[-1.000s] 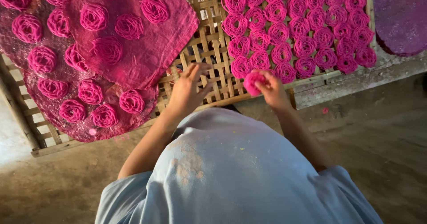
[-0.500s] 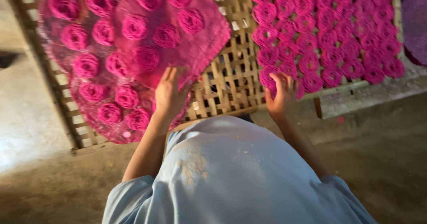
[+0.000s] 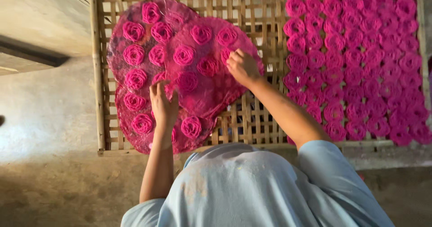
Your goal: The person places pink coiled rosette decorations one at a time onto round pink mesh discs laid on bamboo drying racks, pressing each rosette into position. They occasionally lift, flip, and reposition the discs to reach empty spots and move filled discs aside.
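here both hands (image 3: pixel 164 104) (image 3: pixel 242 66) rest on the pink sheets (image 3: pixel 198 83)

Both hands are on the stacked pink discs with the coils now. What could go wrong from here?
1. The round pink discs overlap, so lifting one may drag or tear the one beneath.
2. The left hand presses right beside pink coils; loose coils might flatten or slide off.
3. The right hand works at the disc's edge over the open bamboo rack, where a coil might snag or drop through.
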Motion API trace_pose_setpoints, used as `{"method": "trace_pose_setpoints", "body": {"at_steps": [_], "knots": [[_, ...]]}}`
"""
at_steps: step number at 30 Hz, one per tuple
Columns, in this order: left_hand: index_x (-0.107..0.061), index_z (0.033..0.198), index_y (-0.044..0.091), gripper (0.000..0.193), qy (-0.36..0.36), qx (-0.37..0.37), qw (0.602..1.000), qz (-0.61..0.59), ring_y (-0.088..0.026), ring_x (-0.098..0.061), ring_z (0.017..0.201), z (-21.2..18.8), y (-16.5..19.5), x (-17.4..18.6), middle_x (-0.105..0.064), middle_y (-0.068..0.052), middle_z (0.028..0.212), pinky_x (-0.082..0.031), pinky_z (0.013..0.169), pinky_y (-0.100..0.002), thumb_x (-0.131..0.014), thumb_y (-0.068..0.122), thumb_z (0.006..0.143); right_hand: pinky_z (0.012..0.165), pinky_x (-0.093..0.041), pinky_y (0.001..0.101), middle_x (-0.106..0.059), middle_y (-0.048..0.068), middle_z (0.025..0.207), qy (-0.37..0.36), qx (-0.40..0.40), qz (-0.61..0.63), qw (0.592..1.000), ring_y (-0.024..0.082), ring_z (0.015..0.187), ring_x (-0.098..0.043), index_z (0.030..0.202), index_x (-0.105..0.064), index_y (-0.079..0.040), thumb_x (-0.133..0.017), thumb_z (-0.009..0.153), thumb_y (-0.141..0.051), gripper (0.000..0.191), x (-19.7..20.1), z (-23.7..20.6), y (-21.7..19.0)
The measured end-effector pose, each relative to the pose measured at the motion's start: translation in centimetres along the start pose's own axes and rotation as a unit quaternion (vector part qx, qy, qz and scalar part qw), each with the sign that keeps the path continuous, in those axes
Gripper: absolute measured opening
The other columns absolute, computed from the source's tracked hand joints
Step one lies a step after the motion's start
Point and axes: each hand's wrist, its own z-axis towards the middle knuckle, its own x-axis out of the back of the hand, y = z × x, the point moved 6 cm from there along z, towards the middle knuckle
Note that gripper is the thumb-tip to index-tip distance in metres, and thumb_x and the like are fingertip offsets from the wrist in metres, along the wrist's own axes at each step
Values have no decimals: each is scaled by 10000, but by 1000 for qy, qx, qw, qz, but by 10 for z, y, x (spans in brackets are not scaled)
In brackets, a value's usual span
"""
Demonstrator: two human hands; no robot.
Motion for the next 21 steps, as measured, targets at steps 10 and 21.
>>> {"method": "trace_pose_setpoints", "body": {"at_steps": [10, 21], "knots": [[-631, 1191, 72, 318, 17, -30, 999, -13, -388, -593, 1184, 51, 50, -30, -620, -169, 1219, -496, 1008, -475, -711, 53, 884, 767, -575, 331, -730, 43, 975, 99, -454, 700, 542, 156, 867, -698, 995, -721, -91, -664, 935, -222, 155, -5, -1, 194], [-579, 1252, -3, 467, -84, -133, 987, 22, -431, -560, 1180, 163, 109, -184, -579, -228, 1300, -486, 1002, -487, -690, 39, 801, 771, -589, 366, -756, 47, 967, 128, -408, 395, 813, 200, 884, -732, 1076, -711, -88, -783, 858, -150, 238, 42, 95, 334]]}}
